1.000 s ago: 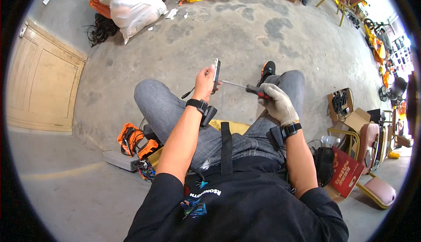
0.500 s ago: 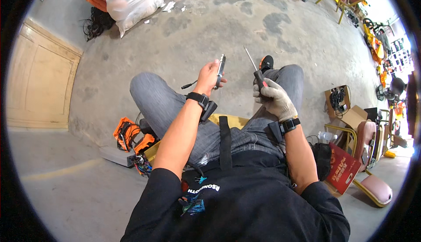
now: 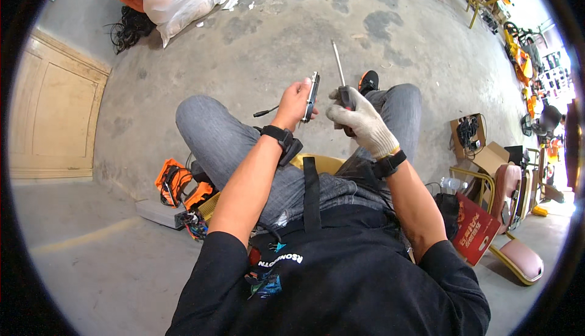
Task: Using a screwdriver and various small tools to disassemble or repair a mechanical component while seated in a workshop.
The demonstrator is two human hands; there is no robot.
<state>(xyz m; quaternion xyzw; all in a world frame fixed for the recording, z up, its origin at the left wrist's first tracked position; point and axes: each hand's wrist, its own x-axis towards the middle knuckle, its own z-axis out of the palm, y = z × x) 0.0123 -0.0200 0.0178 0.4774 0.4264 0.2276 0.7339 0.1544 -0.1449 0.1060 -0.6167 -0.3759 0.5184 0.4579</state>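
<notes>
Left hand (image 3: pixel 295 103), bare, has a thin flat electronic unit (image 3: pixel 313 95) pinched between thumb and fingers, roughly edge-on to the camera; can't make out its face or any screw heads. Unit is in mid-air over the concrete floor (image 3: pixel 274 49), far of the lap, nothing under it.

Right hand (image 3: pixel 361 121), in a knit glove, is closed around the screwdriver (image 3: pixel 341 73) handle. Shaft points far, tip well clear of the unit, to its far right.

Risks, my read:
- Slip: no backing behind the unit. Pushing hard with the driver could twist it out of the pinch and drop it on concrete.
- Stab: left hand is ungloved and right beside any working spot. A skidding tip could hit fingers.
- Cable: black plug lead (image 3: pixel 263 113) hangs free left of the left hand. If it belongs to the unit (join hidden), a snag could strain it.
- Grip: knit glove may slide on the handle or dull the feel, so tip could cam out and chew a screw head.
</notes>
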